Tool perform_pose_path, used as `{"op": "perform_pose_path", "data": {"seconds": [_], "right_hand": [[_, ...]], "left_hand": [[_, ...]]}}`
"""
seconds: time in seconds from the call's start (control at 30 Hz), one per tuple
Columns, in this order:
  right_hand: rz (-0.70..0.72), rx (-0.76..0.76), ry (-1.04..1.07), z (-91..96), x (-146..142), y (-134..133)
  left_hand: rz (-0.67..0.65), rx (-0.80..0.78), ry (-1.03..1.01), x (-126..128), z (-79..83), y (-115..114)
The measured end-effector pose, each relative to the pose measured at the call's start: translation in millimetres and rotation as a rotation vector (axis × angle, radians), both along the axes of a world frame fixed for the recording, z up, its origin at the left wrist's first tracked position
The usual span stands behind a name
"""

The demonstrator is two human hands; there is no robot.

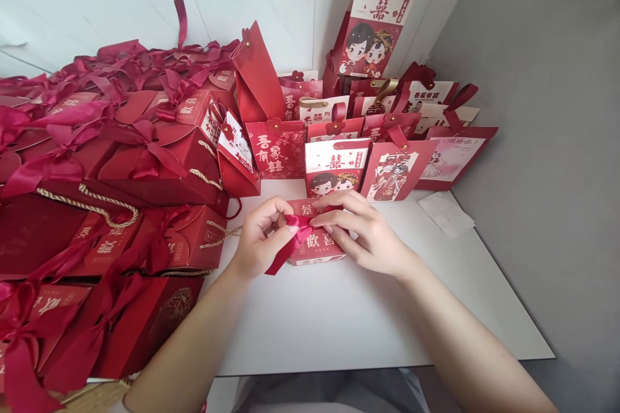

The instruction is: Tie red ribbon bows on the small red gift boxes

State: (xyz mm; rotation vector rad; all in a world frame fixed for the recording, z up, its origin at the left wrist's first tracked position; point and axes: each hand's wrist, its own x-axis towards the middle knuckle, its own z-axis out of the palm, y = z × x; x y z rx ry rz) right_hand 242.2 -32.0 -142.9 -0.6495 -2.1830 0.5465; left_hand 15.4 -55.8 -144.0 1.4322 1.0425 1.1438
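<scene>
A red gift box (317, 250) with gold Chinese characters lies on the white table in front of me. A dark pink satin ribbon (283, 253) crosses its top and gathers into a small bow or knot, with one tail hanging off the left side. My left hand (264, 229) pinches the ribbon between thumb and forefinger at the box's left. From the right, my right hand (371, 232) reaches over the box, its fingertips closed on the ribbon beside the knot. Those fingers partly cover the box's top and right side.
Stacked red boxes with ribbon bows (145, 142) and twisted cord handles fill the left side. Several upright red and white gift bags (336, 161) stand behind the box. A white tissue (445, 214) lies at right, near a grey wall (542, 142).
</scene>
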Motion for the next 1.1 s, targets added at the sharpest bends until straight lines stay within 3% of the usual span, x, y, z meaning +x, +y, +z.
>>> {"op": "perform_pose_path", "data": {"seconds": [0.3, 0.4, 0.6, 1.1], "right_hand": [[0.009, -0.012, -0.004, -0.5, 0, 0], [0.023, -0.012, -0.003, -1.5, 0, 0], [0.021, -0.027, 0.002, -0.8, -2, -1], [0.057, -0.067, -0.001, -3.0, -9, -2]], "left_hand": [[-0.205, -0.249, -0.131, -12, 6.7, 7], [-0.213, -0.286, -0.129, -10, 9.4, 8], [-0.008, -0.218, -0.084, -3, 5.5, 8], [0.284, -0.032, 0.206, 7, 1.7, 6]]}}
